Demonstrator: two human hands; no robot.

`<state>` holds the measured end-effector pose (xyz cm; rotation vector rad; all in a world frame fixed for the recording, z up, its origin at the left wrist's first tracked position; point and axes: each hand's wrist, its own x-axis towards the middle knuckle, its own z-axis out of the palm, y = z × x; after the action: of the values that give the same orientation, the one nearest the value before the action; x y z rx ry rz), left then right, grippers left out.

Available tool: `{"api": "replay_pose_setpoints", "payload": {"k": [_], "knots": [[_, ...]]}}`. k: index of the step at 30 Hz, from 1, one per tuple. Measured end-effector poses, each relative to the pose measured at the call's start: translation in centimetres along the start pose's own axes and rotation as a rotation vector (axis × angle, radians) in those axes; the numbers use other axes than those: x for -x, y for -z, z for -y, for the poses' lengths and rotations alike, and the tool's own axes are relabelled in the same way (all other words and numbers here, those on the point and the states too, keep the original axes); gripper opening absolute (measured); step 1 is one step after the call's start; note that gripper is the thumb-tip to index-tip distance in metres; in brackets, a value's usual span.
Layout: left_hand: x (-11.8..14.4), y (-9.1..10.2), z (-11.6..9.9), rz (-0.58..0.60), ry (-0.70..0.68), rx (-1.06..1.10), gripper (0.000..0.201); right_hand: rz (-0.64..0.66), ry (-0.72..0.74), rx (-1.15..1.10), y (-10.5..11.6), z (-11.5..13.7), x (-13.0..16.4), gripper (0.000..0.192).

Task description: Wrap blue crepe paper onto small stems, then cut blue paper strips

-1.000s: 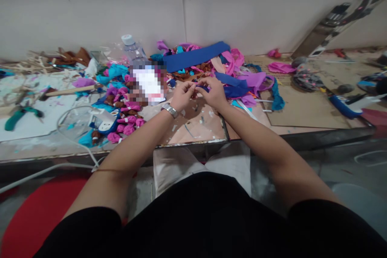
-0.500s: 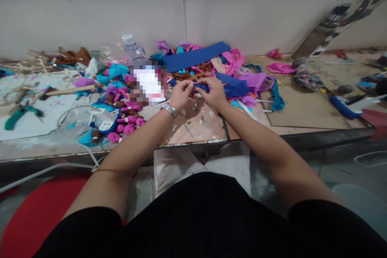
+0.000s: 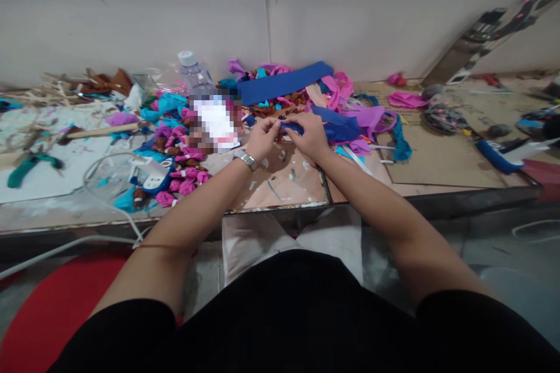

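Over the bench's front middle, my left hand [image 3: 262,140] is closed, thumb and fingertips pinched on a small piece of dark blue fabric [image 3: 292,126]. Right beside it, my right hand [image 3: 311,134] pinches the same blue piece from the other side. Most of the piece is hidden by my fingers. Just behind my hands lies a heap of coloured strips, with a wide flat blue strip [image 3: 284,83] on top. A loose blue strip [image 3: 343,127] lies to the right of my right hand, near a purple strip [image 3: 371,116].
A phone [image 3: 216,122], partly blurred out, stands left of my hands before a clear bottle [image 3: 195,73]. Pink and brown knotted bundles [image 3: 188,175] crowd a blue-white power strip [image 3: 157,178]. Further left are a hammer [image 3: 102,132] and green pliers [image 3: 30,168]; cardboard [image 3: 441,157] lies right.
My hands stay in nearly the same place. The fingers of my right hand have shifted slightly on the blue fabric, and less of it shows between my hands.
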<state>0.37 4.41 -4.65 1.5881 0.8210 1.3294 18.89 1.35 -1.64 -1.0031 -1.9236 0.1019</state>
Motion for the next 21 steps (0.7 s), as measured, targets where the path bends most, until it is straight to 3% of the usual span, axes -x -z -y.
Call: {"api": "replay_pose_setpoints", "payload": {"k": [21], "knots": [[0.5,-0.4,-0.9,-0.038,-0.022,-0.099,0.043,-0.068,-0.063,-0.049,-1.2,-0.1,0.3,0.032]]}}
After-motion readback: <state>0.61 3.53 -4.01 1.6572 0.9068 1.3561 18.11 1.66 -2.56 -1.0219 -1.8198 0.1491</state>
